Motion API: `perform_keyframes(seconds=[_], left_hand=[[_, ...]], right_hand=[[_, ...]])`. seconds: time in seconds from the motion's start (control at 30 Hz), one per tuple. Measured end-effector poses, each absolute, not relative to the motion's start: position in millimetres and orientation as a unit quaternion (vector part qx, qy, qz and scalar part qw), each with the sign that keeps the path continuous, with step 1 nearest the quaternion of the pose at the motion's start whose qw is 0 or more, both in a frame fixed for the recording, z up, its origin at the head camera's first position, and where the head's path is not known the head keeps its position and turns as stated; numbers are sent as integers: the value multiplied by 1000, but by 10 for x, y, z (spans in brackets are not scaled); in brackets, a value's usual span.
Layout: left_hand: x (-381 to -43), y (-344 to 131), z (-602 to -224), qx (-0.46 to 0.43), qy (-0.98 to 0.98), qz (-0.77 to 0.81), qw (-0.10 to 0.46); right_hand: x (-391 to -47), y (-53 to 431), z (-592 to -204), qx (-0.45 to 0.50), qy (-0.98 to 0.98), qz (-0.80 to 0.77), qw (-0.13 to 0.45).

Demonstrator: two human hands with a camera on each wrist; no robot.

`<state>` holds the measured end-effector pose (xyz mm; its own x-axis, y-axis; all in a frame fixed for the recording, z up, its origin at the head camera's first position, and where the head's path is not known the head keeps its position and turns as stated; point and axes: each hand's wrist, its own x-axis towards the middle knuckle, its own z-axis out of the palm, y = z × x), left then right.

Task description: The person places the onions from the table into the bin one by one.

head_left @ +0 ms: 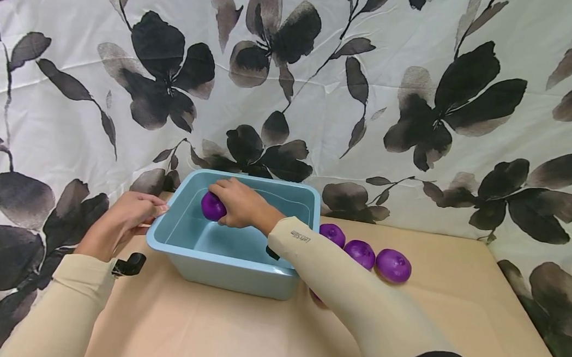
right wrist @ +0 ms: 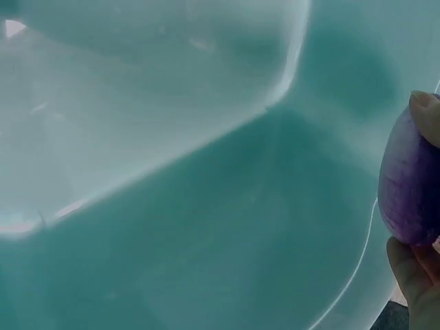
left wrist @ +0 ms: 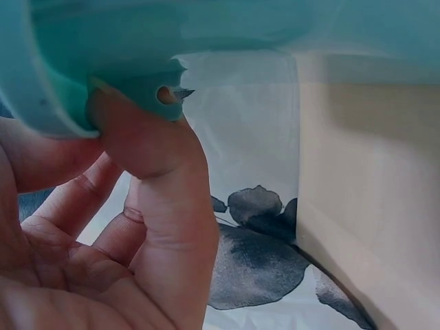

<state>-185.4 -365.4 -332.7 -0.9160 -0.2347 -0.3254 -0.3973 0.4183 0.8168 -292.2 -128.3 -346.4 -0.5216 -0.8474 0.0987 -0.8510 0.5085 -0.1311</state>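
appearing within the outline of the blue bin (head_left: 231,276), slightly left of centre in the head frame, a round purple object (head_left: 212,207) is gripped by the right hand (head_left: 242,202), the fingers being curled round it. at the right edge of the right wrist frame it is cut off, with digits seen above and below it; whether the bin's floor is touched cannot be told. the bin's rim is pinched by the left hand (head_left: 127,218), left of centre in the head frame, between thumb and fingers. right of the bin, three more purple objects (head_left: 393,265) are seen on the tan table (head_left: 183,328), partly covered by the cream right sleeve (head_left: 352,294). the upper frame is filled by a flowered cloth (head_left: 359,19).
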Motion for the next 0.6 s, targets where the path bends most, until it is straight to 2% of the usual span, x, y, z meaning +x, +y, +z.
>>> perform_keyframes(seconds=[0.37, 0.6], left_hand=[[-1888, -3639, -3352, -203, 834, 507, 81], [-1890, -3610, -3349, -206, 831, 511, 77]], right_hand=[[-3008, -1376, -3561, 496, -868, 30, 12], [-3057, -1429, -3634, 509, -861, 6, -13]])
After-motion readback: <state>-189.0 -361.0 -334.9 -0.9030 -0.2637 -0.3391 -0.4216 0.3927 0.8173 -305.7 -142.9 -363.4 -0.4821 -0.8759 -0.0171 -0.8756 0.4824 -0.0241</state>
